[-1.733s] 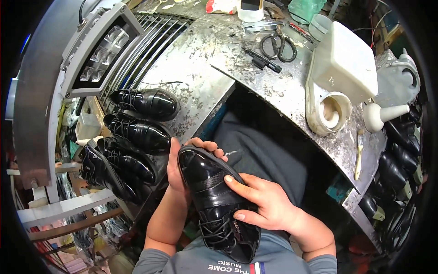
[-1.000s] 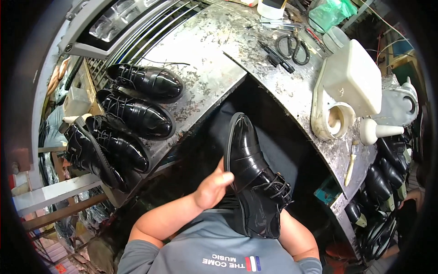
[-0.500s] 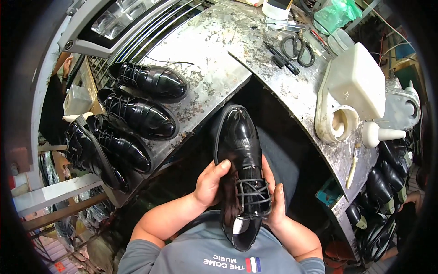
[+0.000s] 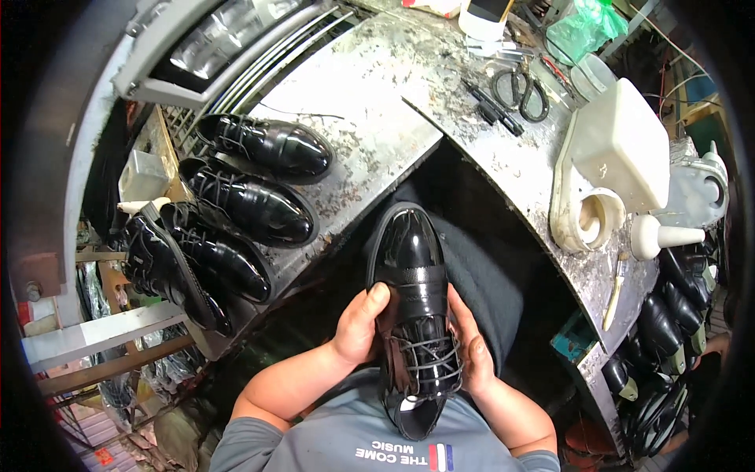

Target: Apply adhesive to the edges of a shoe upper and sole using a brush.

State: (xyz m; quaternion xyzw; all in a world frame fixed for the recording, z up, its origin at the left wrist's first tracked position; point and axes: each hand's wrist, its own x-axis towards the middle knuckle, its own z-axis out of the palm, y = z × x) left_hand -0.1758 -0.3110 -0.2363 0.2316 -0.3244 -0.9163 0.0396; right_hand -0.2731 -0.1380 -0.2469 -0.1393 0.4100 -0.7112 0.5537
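The metal table [image 4: 385, 79] stood as it had half a second earlier, with the large white container [image 4: 621, 141] near its right edge and four black shoes [image 4: 250, 203] along its left edge, the lowest one tipped on its side against its neighbour. The held shoe [image 4: 418, 285] had changed more: about a second earlier it was rolled partly onto its side and mostly hid the right hand [image 4: 475, 355]. Now its upper faced upward and both hands showed. Compared with half a second earlier, its toe sat slightly closer to the grey shirt [image 4: 346, 429].

The held shoe was off the table, over the person's lap, below the table's inner corner. The left hand [image 4: 359, 326] gripped its left side, thumb [image 4: 379, 296] pressed on the upper just behind the toe, the other fingers mostly out of sight. The right hand cupped the opposite side, its fingers [image 4: 462, 311] lying along the shoe, so both hands held it between them.

The toe pointed away from the person, toward the inner corner, and the heel end lay against the shirt. The long axis ran nearly straight out from the body, the toe a touch to the left. The laces [image 4: 429, 358] were uppermost.
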